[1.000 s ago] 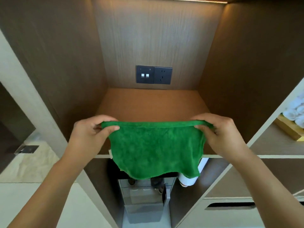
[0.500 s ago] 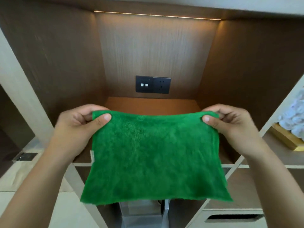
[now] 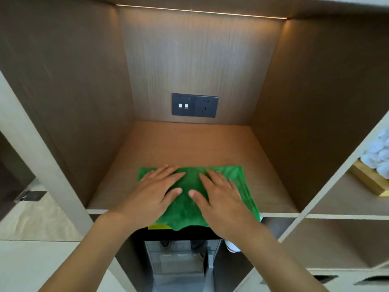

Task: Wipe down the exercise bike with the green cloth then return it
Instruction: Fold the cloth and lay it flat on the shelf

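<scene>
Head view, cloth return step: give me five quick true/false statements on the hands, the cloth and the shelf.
1. The green cloth lies on the wooden shelf. True.
2. Both hands pinch the cloth's top corners and hold it up in the air. False: the left hand and the right hand lie flat on top of it, fingers straight.
3. The cloth's near edge hangs over the front edge of the shelf. True.
4. The socket panel sits on the left side wall. False: it is on the back wall.
5. Rolled white towels show in the compartment to the right. True.
</scene>
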